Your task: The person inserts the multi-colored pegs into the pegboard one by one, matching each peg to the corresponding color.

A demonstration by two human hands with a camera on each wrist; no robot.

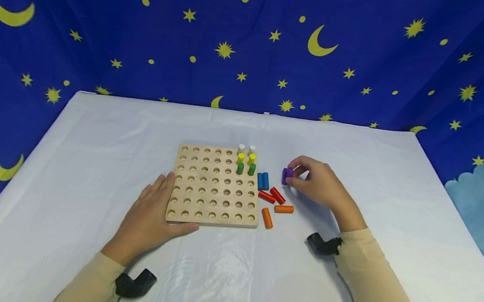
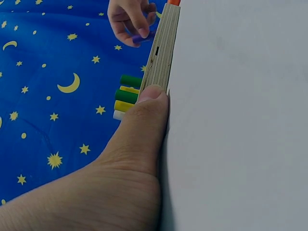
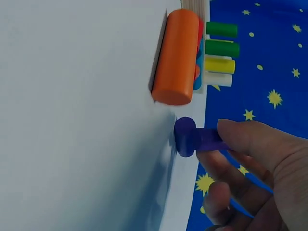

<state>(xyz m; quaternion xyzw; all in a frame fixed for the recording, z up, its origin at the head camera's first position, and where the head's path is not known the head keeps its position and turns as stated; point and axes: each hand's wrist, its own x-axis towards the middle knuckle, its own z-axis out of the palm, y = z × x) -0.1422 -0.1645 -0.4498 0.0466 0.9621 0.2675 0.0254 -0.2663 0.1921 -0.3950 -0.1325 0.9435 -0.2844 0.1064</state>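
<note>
A wooden peg board (image 1: 208, 183) with rows of round holes lies on the table. My left hand (image 1: 148, 211) rests at its near left corner, fingers along the left side, thumb (image 2: 153, 108) against the front edge. Right of the board, my right hand (image 1: 319, 181) pinches a purple peg (image 3: 211, 139) between thumb and fingers. That peg stands over a second purple peg (image 3: 185, 137) lying on the table; whether they touch I cannot tell. White pegs (image 1: 252, 149), yellow pegs (image 1: 252, 159) and green pegs (image 1: 252, 169) stand in pairs at the board's far right.
Two blue pegs (image 1: 263, 181) lie beside the board's right edge. Nearer me are two red pegs (image 1: 267, 197) and two orange pegs (image 1: 284, 209), loose on the white tablecloth (image 1: 221, 285). A blue star-patterned curtain (image 1: 156, 32) hangs behind the table.
</note>
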